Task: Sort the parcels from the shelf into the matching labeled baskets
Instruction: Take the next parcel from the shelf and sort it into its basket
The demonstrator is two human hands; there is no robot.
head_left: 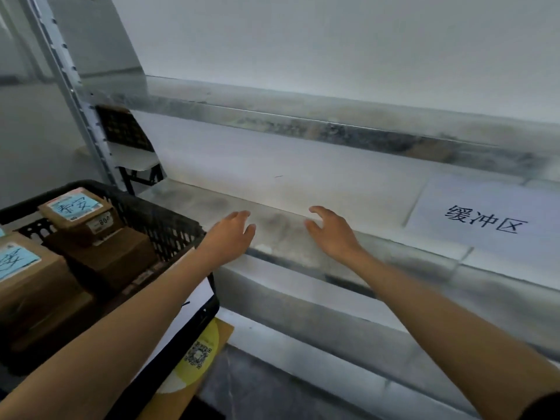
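Both hands are empty. The left hand (231, 234) is held palm down with its fingers loosely apart, and the right hand (331, 233) has relaxed, slightly bent fingers and a spread thumb. Both are over the front lip of the pale grey metal shelf board (303, 189); whether they touch it cannot be told. The stretch of board just beyond the fingertips holds no parcel, so sorting looks well along, at least for this level. Other levels and the far end are out of view. To the left of the left hand, beside the forearm, is the black plastic mesh basket (169, 219), which holds the sorted goods. These are a small brown cardboard parcel with a blue handwritten label (75, 212), stacked on a darker brown cardboard box (109, 259), and nearer the elbow a larger tan cardboard parcel with a blue label (30, 277). The basket's own label cannot be read here, so whether the parcels match it is not clear. To the right of the right hand a white paper sign with black Chinese characters (485, 222) lies flat on the board. Under the left forearm, lower down, is a brown and yellow flat packet with a QR code (198, 356). Beyond the left hand rises a perforated grey metal upright (75, 95). Nothing blocks either hand; the basket rim sits close to the left wrist.
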